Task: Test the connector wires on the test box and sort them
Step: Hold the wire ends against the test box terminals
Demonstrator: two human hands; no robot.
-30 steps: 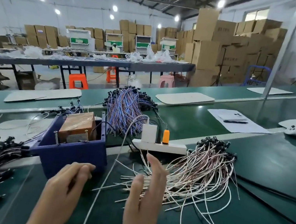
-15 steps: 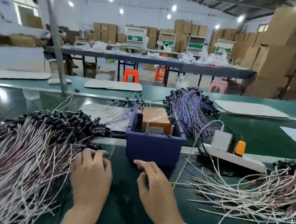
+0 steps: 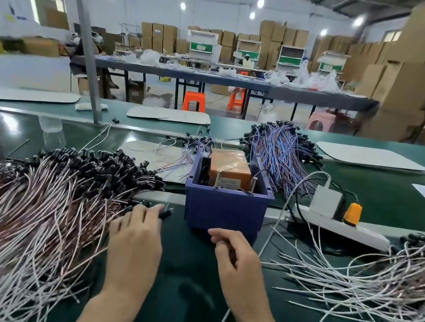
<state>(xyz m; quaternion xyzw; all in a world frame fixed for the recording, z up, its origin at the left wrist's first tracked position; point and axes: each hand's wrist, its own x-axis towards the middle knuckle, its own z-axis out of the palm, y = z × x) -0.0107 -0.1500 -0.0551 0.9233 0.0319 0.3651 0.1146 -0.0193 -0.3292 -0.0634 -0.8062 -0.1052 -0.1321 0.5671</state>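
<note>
A person's left hand (image 3: 135,237) has reached forward since half a second ago, its fingers now nearly straight, tips resting on a black connector (image 3: 166,213) at the edge of the big pile of pink-and-white connector wires (image 3: 38,216) on the green tabletop (image 3: 181,281). That stubby connector points right, toward the blue plastic bin (image 3: 225,210) holding the tape-wrapped orange test box (image 3: 229,167). The pile's thin, glossy wires fan out from the near left, black ends massed at the far side. The right hand (image 3: 234,261) stays just before the bin, fingers curled; whether it holds anything cannot be told. Loose white wires (image 3: 381,285) sprawl at right, near a white power strip (image 3: 355,233).
</note>
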